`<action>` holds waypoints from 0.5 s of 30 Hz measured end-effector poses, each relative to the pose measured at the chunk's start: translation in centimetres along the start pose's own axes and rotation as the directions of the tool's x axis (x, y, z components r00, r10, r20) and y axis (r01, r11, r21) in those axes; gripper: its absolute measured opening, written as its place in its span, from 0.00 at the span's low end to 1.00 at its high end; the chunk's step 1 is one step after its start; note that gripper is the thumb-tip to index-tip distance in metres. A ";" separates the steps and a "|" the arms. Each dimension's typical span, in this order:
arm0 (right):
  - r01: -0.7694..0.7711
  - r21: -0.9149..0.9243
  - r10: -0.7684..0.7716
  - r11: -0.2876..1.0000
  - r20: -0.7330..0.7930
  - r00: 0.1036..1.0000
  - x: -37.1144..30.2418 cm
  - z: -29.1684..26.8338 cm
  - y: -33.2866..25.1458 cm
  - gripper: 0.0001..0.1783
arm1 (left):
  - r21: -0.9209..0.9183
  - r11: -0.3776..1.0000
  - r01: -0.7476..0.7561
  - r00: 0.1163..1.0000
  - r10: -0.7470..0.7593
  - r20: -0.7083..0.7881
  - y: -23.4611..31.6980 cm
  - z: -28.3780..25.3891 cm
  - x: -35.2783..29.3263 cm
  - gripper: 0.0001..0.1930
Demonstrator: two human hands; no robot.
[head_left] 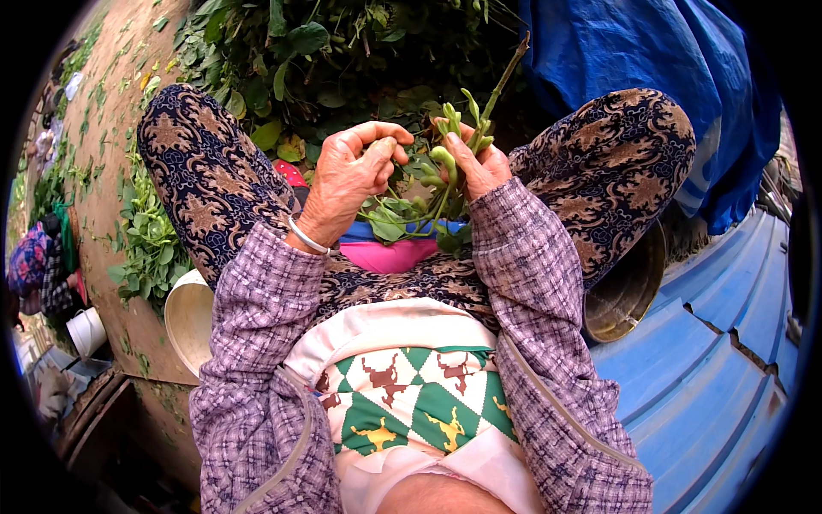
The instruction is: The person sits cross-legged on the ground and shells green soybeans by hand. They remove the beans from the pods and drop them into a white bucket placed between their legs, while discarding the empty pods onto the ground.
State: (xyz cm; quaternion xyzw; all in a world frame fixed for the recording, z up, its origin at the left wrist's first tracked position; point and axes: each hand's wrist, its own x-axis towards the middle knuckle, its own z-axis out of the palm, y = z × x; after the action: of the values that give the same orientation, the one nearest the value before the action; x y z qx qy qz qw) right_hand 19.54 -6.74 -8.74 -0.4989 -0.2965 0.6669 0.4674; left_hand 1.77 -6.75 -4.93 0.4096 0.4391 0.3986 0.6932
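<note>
My right hand (pixel 481 164) is closed round a green bean plant stem (pixel 505 84), its thumb pressed over the cluster. Plump green pods (pixel 445 163) and a few leaves hang from that stem below my fingers. To the left, my left hand (pixel 355 171) is raised with its fingers curled and the thumb against them in a pinch. Whatever is between those fingertips, if anything, is hidden. A white bangle (pixel 306 236) circles the left wrist. Under both hands, between my thighs, lies something pink with a blue edge (pixel 390 255), partly covered by leaves (pixel 385 224).
A heap of leafy bean plants (pixel 317 60) lies ahead of my knees. Blue tarpaulin (pixel 634 51) covers the far right, above blue corrugated sheeting (pixel 702 368). A metal pot (pixel 629 291) stands by my right thigh, a white bucket (pixel 188 317) by my left. Leaves litter the ground (pixel 103 214).
</note>
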 end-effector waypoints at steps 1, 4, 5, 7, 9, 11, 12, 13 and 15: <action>-0.006 -0.013 0.006 1.000 -0.012 1.000 0.1 0.0 0.1 0.16 | -0.012 1.000 0.002 1.000 -0.002 0.025 0.3 0.0 -0.1 0.10; 0.005 -0.064 -0.007 0.998 -0.023 1.000 0.0 0.3 0.0 0.16 | 0.070 0.997 0.008 0.998 -0.012 0.066 0.9 1.0 -0.6 0.10; 0.033 -0.088 -0.034 0.996 -0.009 0.999 0.0 0.4 0.0 0.15 | 0.107 0.994 -0.025 0.996 0.016 0.083 0.8 1.3 -0.7 0.10; 0.013 -0.135 -0.005 0.991 0.060 0.998 -0.1 0.5 -0.2 0.16 | 0.169 0.984 -0.061 0.995 0.046 0.094 0.4 1.2 -0.5 0.09; -0.033 -0.099 0.047 0.995 0.142 0.989 -0.5 0.8 -0.9 0.17 | 0.017 1.000 0.014 0.997 -0.015 0.074 0.3 1.0 -0.5 0.08; -0.055 -0.069 0.067 0.996 0.198 0.978 -0.6 0.9 -1.1 0.19 | -0.157 0.984 0.080 0.994 -0.068 0.083 0.0 0.6 -0.3 0.08; -0.037 -0.082 0.054 0.996 0.224 0.973 -0.6 0.8 -1.1 0.19 | -0.190 0.977 0.102 0.991 -0.084 0.100 -0.1 0.3 -0.2 0.08; -0.018 -0.093 0.041 0.995 0.251 0.967 -0.5 0.8 -1.2 0.20 | -0.222 0.967 0.124 0.988 -0.099 0.118 -0.2 0.0 0.0 0.08; -0.036 -0.073 0.057 0.997 0.322 0.945 -0.2 0.1 -0.8 0.22 | -0.284 0.946 0.156 0.982 -0.118 0.146 -0.1 -0.4 0.1 0.08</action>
State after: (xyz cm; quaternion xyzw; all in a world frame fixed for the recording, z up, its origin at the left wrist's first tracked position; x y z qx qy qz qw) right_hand 19.74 -6.59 -7.98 -0.4046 -0.3793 0.7405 0.3796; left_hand 1.44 -6.58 -5.20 0.2948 0.3573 0.3836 0.7989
